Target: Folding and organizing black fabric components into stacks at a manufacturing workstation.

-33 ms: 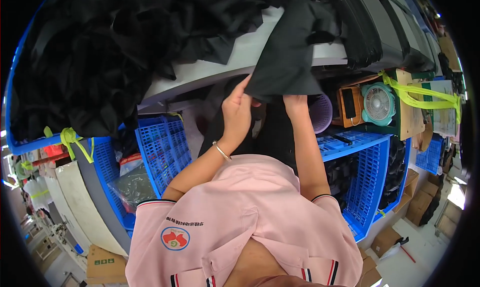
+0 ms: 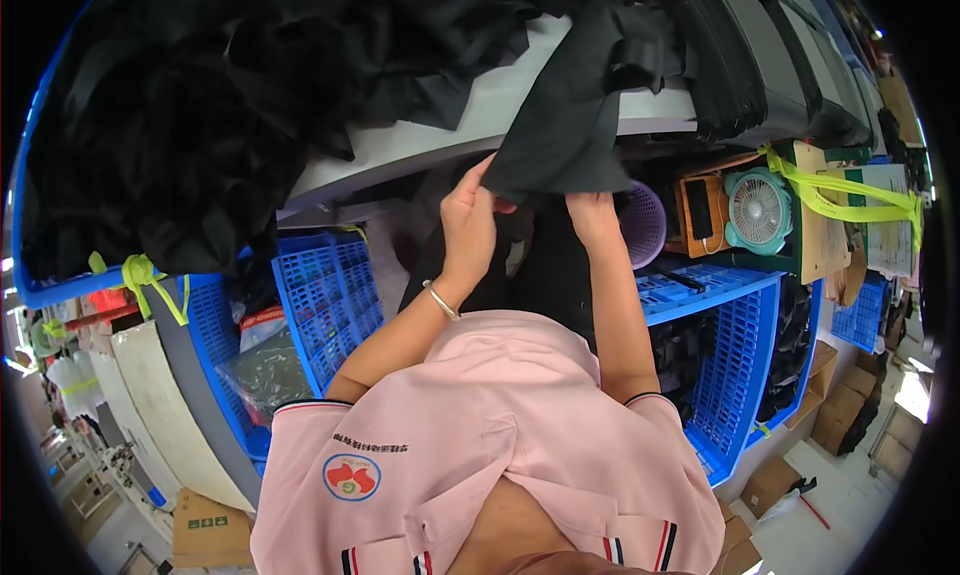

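A black fabric piece [image 2: 562,125] hangs over the front edge of the white table [image 2: 400,153], its upper end lying on the tabletop. My left hand [image 2: 470,220] pinches its lower left corner between thumb and fingers; a bangle circles that wrist. My right hand [image 2: 593,218] grips the lower right edge, with its fingertips hidden behind the cloth. A large heap of black fabric pieces [image 2: 190,115] covers the left of the table, apart from both hands. On the right a stack of dark flat pieces [image 2: 722,75] stands next to the held cloth.
Blue plastic crates [image 2: 325,295] stand left of my legs, and another blue crate [image 2: 735,375] with black cloth stands at right. A purple basket [image 2: 645,225], a phone [image 2: 695,207] and a teal fan [image 2: 759,210] sit right of my right hand. Yellow-green ties [image 2: 850,190] hang beyond.
The lower edge of the black fabric piece has shifted slightly left, and its right corner has swung inward. My left hand has moved a little left; my right hand is nearly still.
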A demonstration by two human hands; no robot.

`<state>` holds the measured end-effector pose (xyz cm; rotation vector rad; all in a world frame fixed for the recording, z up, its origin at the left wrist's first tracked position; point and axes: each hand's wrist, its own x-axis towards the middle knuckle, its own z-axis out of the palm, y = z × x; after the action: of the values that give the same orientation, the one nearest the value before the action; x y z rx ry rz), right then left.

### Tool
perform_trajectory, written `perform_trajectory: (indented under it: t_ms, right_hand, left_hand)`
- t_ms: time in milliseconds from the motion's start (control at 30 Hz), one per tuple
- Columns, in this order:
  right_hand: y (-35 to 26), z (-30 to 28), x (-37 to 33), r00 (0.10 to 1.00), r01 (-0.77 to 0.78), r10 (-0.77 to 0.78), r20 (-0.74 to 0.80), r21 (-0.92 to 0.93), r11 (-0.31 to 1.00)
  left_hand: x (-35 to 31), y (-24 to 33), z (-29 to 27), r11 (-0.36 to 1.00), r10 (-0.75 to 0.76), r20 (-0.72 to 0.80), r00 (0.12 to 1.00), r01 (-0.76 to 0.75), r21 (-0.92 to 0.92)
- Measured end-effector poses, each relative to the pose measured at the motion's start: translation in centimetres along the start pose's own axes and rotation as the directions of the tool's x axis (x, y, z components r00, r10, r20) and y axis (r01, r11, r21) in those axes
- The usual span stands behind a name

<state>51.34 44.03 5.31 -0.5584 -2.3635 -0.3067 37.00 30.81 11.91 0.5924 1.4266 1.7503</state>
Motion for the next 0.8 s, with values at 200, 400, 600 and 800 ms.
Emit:
perform_trajectory:
  t_ms: [200,400,600,800]
  right_hand:
    - [-1.3,-0.4,1.9,0.887,0.044,-0.026,0.461,-0.027,0.999]
    - [-4.5,-2.2,5.9,0.883,-0.121,0.179,0.434,-0.157,0.980]
    - [-6.4,-2.6,5.3,0.962,-0.126,0.163,0.217,-0.176,0.976]
    - [-5.9,-2.2,5.2,0.937,-0.348,0.321,0.136,0.403,0.846]
  left_hand:
    - [0.3,-4.5,0.3,0.964,-0.221,-0.044,0.974,0.211,-0.164]
    - [0.5,-4.7,1.8,0.922,-0.256,0.103,0.961,0.275,-0.272]
    - [-0.2,-2.7,3.1,0.875,-0.236,0.124,0.964,0.267,-0.405]
    - [-1.5,-8.4,-0.1,0.942,-0.329,0.040,0.944,0.330,-0.050]
